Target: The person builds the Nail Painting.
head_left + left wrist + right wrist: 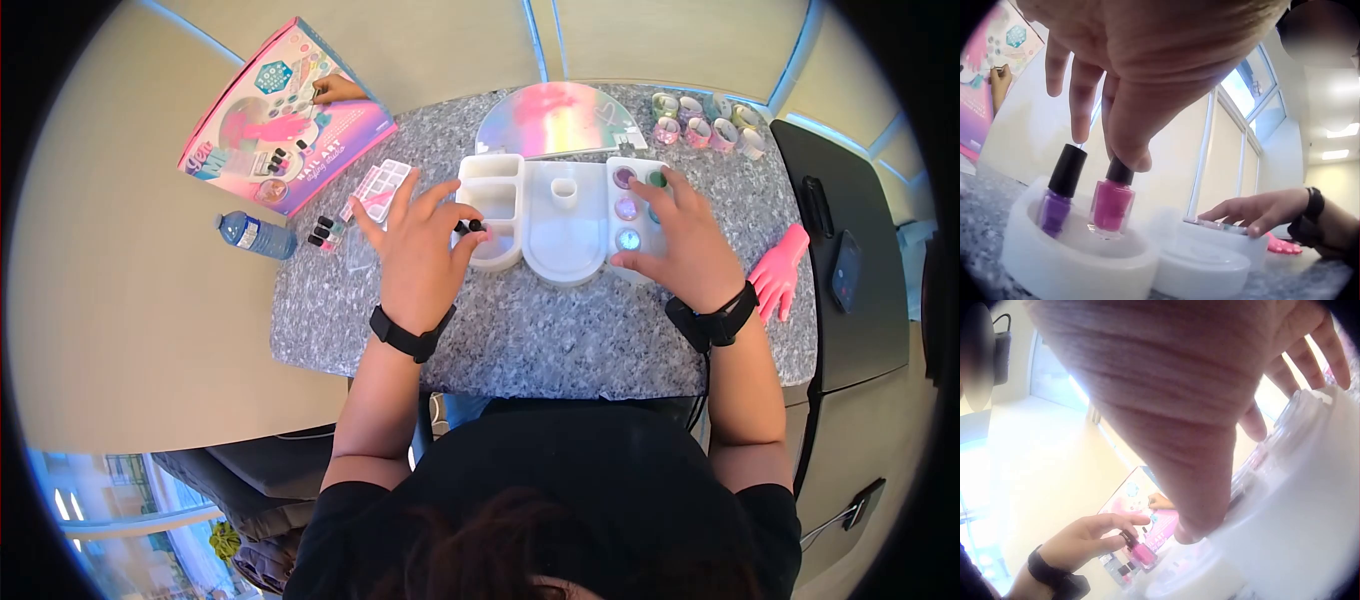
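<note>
My left hand (425,235) pinches the black cap of a pink nail polish bottle (1112,206) between thumb and finger. The bottle is upright over the rounded front compartment of a white organizer tray (495,203). Beside it in that compartment is a purple nail polish bottle (1055,212), leaning slightly. My right hand (705,250) spreads over a second white tray (640,225) that holds several glitter pots, such as a light blue one (628,240). Its thumb touches the near left corner, and its fingers reach across the far right side, partly covering the pots.
Between the trays sits a white rounded section (565,240) with a small cup (564,192). A holographic half-round panel (560,120), glitter rolls (697,132), pink model hand (780,270), water bottle (256,236), small polishes (322,234), sticker palette (382,188) and nail art box (290,120) surround them.
</note>
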`<state>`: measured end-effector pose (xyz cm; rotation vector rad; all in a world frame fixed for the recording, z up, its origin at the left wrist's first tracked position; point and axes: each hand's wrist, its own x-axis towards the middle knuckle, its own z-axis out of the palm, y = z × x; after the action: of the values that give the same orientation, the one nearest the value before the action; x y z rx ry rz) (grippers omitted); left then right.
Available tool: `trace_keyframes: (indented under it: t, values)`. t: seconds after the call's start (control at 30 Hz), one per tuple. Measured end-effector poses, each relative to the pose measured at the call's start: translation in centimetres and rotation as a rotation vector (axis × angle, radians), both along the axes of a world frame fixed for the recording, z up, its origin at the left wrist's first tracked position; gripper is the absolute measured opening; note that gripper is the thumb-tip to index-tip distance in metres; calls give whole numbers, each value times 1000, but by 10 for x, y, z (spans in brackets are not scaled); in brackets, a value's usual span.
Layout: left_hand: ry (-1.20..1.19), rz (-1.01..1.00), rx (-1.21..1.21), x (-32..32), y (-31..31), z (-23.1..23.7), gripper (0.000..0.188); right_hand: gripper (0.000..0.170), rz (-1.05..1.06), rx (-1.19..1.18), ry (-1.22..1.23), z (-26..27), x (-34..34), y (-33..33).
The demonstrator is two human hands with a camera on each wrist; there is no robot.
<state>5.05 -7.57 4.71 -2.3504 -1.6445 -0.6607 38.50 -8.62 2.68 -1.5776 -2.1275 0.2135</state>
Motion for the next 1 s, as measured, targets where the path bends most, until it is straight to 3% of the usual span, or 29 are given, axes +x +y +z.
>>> trace_keyframes:
  t: [0.33, 0.4, 0.53, 0.6, 0.67, 0.73, 0.77, 0.83, 0.93, 1.0]
  values:
    - [4, 12, -24, -2, 6, -22, 13, 92, -2, -8, 10, 1, -2, -1]
    - [51, 49, -10, -5, 6, -26, 36, 92, 2, -3, 8, 1, -3, -2]
    - [-87, 62, -47, -11, 3, -17, 57, 92, -1, -5, -4, 5, -4, -2]
    - [-165, 143, -35, -37, 7, -16, 71, 92, 12, -15, 20, 5, -5, -2]
    - [-163, 241, 27, -73, 14, -20, 66, 92, 21, -24, 41, 4, -5, -1]
    - [-136, 516, 80, -116, 21, -21, 61, 92, 5, -31, 32, 2, -4, 0]
    - [-137, 519, 86, -140, 25, -20, 61, 92, 8, -25, 33, 2, -3, 1]
    - [-133, 706, -86, -182, 30, -17, 63, 91, 4, -17, 18, 2, -3, 0]
    - [-90, 822, -242, -208, 35, -15, 56, 91, 3, -14, 21, 0, -2, 0]
    - [-70, 844, -220, -219, 35, -32, 54, 91, 7, -13, 20, 1, -3, -1]
